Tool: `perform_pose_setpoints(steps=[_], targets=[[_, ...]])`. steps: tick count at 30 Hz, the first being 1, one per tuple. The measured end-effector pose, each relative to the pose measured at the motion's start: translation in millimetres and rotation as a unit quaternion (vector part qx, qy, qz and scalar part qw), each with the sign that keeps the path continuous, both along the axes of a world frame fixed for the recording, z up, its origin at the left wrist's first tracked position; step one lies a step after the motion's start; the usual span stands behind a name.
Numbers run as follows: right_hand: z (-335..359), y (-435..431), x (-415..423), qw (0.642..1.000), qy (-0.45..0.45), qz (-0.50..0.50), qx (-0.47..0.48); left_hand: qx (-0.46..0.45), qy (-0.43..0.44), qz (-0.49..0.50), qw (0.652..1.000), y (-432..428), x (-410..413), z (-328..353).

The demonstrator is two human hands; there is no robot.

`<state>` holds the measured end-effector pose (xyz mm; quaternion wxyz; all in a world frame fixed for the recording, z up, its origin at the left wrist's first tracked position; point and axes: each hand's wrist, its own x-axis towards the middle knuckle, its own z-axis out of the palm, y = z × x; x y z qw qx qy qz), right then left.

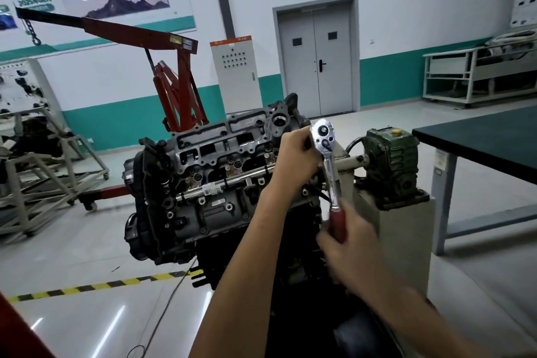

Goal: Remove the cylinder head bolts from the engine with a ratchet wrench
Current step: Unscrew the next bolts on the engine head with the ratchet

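Observation:
A dark, greasy engine (203,183) hangs tilted on a stand in the middle of the view, its cylinder head (220,136) facing me. A chrome ratchet wrench (328,160) with a red handle stands nearly upright at the engine's right end. My left hand (293,160) wraps around the part below the ratchet head, hiding the socket and any bolt under it. My right hand (348,244) grips the red handle lower down and is blurred. No loose bolts are visible.
A green gearbox (392,166) of the engine stand sits just right of the wrench on a grey pedestal. A dark-topped table (479,136) stands at the right. A red engine crane (174,78) is behind the engine, metal frames at the left. Yellow-black tape marks the floor.

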<state>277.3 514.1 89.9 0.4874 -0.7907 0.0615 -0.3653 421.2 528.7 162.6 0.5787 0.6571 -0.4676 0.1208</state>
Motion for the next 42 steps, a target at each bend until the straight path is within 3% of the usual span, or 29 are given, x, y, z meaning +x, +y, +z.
perform_pose_setpoints(steps=[4, 7, 9, 12, 14, 16, 20, 23, 26, 27, 30, 33, 35, 39, 42], targets=[[37, -83, -35, 0.971, 0.101, 0.017, -0.216, 0.029, -0.008, -0.005, 1.000, 0, -8, 5], [55, -105, -35, 0.945, 0.091, -0.045, -0.311, 0.032, -0.025, -0.004, 0.999, 2, -9, 10], [37, -86, -29, 0.964, 0.073, -0.065, -0.247, 0.019, -0.017, -0.005, 1.000, 4, -8, 7], [-3, -25, -10, 0.995, 0.023, -0.083, -0.056, 0.001, -0.005, 0.001, 1.000, 1, -7, 2], [-11, 12, 8, 0.996, -0.027, -0.038, 0.072, -0.009, -0.009, 0.010, 1.000, 0, -6, 1], [-11, 27, 17, 0.993, -0.042, -0.004, 0.106, -0.011, -0.012, 0.014, 1.000, 1, -4, 2], [10, -34, -14, 0.996, 0.033, 0.007, -0.085, -0.002, 0.002, 0.002, 1.000, 3, -5, 3], [52, -93, -36, 0.953, 0.104, 0.002, -0.285, 0.000, 0.004, -0.003, 1.000, 5, -9, 5], [62, -108, -33, 0.934, 0.097, -0.042, -0.341, 0.002, 0.006, -0.002, 1.000, 5, -10, 5], [53, -101, -31, 0.944, 0.088, -0.045, -0.314, 0.000, 0.007, -0.001, 1.000, 5, -11, 4], [10, -41, -22, 0.989, 0.048, -0.073, -0.115, -0.010, 0.009, 0.004, 1.000, 2, -9, -1], [-9, 21, 7, 0.995, -0.037, -0.048, 0.074, -0.021, 0.012, 0.006, 1.000, -1, -4, -3], [-11, 32, 16, 0.993, -0.041, -0.006, 0.112, -0.021, 0.012, 0.006, 1.000, -1, -3, -3], [9, -37, -18, 0.996, 0.048, 0.018, -0.078, -0.009, 0.011, 0.001, 1.000, 1, -6, 0], [48, -94, -38, 0.957, 0.109, -0.017, -0.269, 0.003, -0.006, 0.002, 1.000, 0, -11, 4]])
